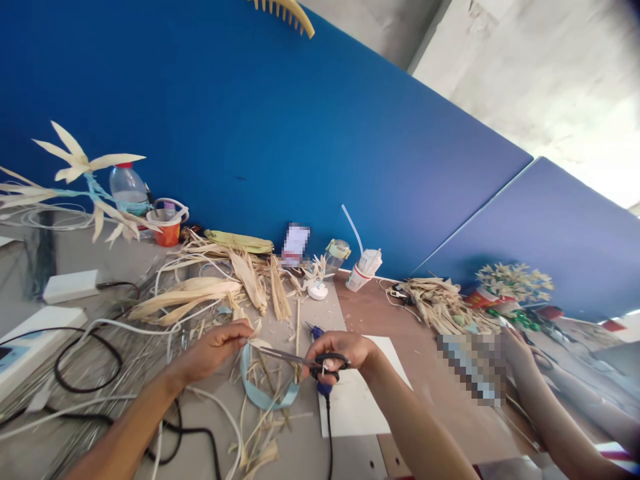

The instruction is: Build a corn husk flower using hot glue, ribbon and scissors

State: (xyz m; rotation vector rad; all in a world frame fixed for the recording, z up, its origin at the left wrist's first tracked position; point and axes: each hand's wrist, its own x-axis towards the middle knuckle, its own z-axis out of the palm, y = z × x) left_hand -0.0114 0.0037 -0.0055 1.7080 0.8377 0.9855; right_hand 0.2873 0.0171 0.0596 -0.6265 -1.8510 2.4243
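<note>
My left hand (227,343) pinches a small pale piece of corn husk (256,330) at its fingertips. From just below those fingers a light-blue ribbon (265,398) hangs in a loop to the table; whether the fingers grip it too, I cannot tell. In my right hand (345,350) is a pair of black-handled scissors (287,357), with blades pointing left to the husk. Behind that hand lies a blue corded tool (316,331), partly hidden. A white sheet of paper (357,403) lies beneath my right wrist.
Dried corn husks (250,277) lie behind my hands. A husk flower (83,160) stands at far left, near thin wires (120,393) and a white power strip (40,333). A small white pot (317,291) and paper cup (364,270) stand behind. Another person's hand (520,353) is at right.
</note>
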